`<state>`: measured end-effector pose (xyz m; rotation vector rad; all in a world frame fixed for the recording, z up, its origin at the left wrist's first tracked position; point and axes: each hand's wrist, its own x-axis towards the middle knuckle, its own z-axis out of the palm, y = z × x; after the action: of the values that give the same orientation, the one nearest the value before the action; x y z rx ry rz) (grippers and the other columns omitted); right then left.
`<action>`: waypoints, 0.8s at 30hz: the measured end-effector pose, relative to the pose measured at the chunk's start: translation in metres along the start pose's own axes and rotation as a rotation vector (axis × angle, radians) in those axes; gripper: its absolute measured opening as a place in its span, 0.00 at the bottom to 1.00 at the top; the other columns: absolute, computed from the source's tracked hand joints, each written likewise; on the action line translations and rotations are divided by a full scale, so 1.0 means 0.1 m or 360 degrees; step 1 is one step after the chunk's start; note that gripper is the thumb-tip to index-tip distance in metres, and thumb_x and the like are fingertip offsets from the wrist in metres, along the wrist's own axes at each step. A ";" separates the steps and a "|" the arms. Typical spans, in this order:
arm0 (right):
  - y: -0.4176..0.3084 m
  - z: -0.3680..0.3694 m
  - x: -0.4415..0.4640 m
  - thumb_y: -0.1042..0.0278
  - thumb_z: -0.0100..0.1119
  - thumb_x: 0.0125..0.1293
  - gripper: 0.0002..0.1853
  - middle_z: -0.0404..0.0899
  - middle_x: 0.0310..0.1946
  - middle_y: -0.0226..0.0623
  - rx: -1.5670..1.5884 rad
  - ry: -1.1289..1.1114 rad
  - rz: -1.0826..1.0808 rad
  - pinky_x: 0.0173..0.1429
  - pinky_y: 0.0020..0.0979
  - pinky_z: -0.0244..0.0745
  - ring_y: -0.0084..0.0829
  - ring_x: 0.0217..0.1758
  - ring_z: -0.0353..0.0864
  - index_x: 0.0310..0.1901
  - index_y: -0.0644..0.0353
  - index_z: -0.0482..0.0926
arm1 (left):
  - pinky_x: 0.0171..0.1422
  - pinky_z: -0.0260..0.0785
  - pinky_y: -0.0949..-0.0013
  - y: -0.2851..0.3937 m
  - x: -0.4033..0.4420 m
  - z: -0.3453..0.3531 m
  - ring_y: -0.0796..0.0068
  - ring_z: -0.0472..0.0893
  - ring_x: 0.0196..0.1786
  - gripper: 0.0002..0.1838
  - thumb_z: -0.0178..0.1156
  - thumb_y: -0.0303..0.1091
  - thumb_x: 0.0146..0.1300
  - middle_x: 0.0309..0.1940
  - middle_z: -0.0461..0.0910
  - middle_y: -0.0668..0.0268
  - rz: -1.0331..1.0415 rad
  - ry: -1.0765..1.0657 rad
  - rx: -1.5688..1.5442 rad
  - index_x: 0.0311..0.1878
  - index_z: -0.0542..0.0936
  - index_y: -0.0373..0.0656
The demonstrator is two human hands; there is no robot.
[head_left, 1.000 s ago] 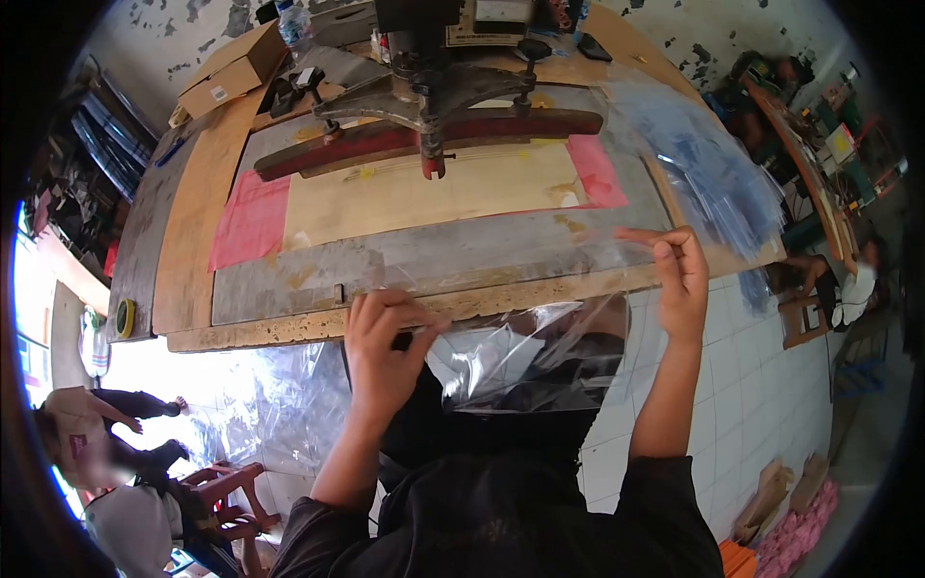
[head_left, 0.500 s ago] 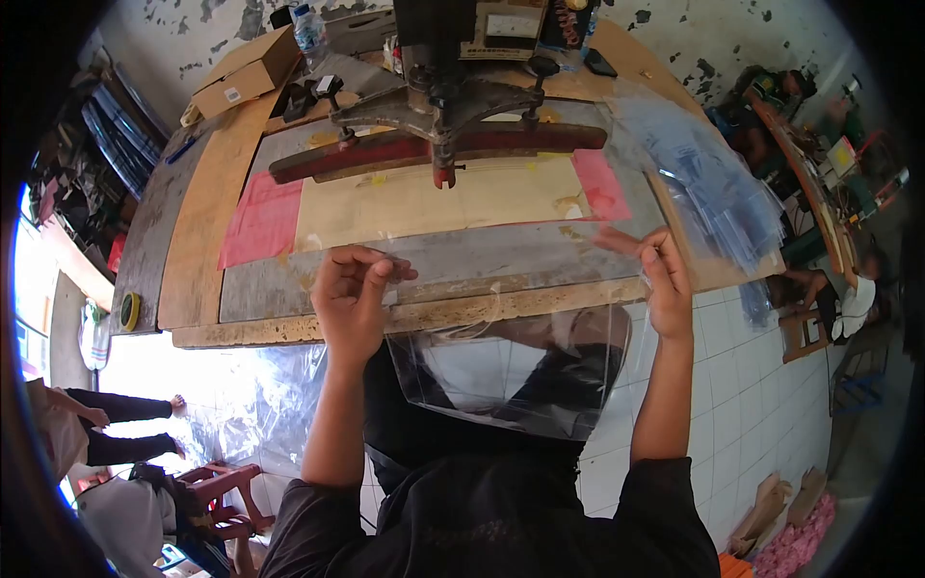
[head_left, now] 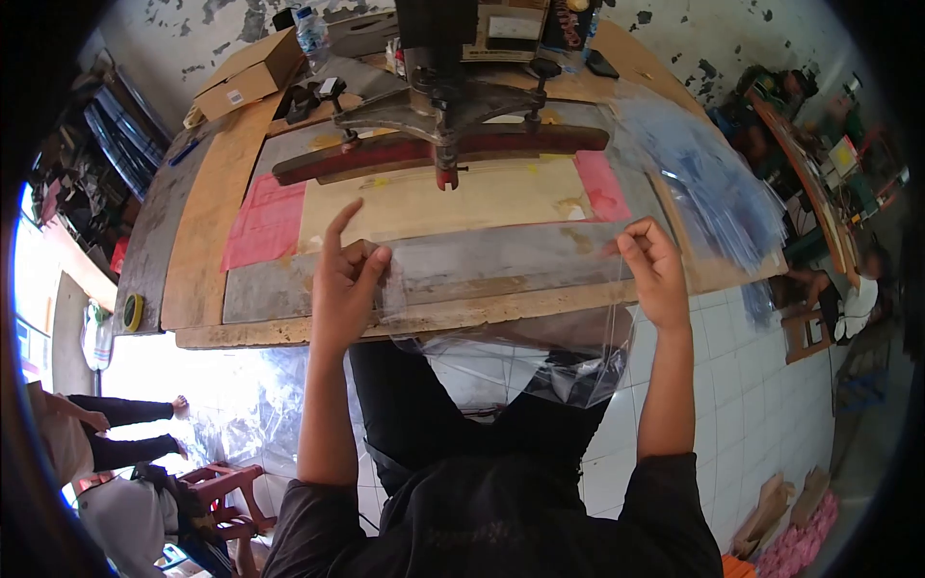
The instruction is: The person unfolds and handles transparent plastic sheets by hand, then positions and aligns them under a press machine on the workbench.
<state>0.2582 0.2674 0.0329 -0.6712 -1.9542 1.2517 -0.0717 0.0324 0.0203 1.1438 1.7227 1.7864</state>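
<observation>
A clear plastic sheet (head_left: 520,337) is stretched between my hands above the table's front edge, and its lower part hangs over my lap. My left hand (head_left: 345,294) pinches the sheet's left side between thumb and bent fingers, with the index finger raised. At the right side, my right hand (head_left: 658,275) grips the sheet between thumb and fingers. Beyond my hands stands a press with a long red-and-black bar (head_left: 443,152). Below the bar lies a cream strip (head_left: 434,207) with pink pieces (head_left: 265,222) at its ends.
A pile of clear bluish plastic sheets (head_left: 713,183) covers the table's right side. A cardboard box (head_left: 248,75) and a water bottle (head_left: 310,34) stand at the back left. A tape roll (head_left: 133,311) lies at the left edge. Other people sit at both sides.
My left index finger has lifted and straightened. The plastic sheet has risen and shifted forward over the table edge, with its hanging part higher. My right hand has moved slightly.
</observation>
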 end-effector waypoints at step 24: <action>0.06 0.16 -0.09 0.62 0.64 0.83 0.13 0.92 0.42 0.36 0.0080 0.0172 0.0240 0.61 0.30 0.78 0.25 0.47 0.89 0.55 0.65 0.86 | 0.49 0.84 0.70 -0.15 -0.06 0.00 0.72 0.91 0.46 0.11 0.62 0.26 0.82 0.44 0.92 0.54 -0.0188 -0.0142 -0.0309 0.58 0.81 0.27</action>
<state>0.2508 0.2543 0.0205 -0.8562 -1.8059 1.3223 -0.0724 0.0301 0.0046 1.0037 1.4969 1.7596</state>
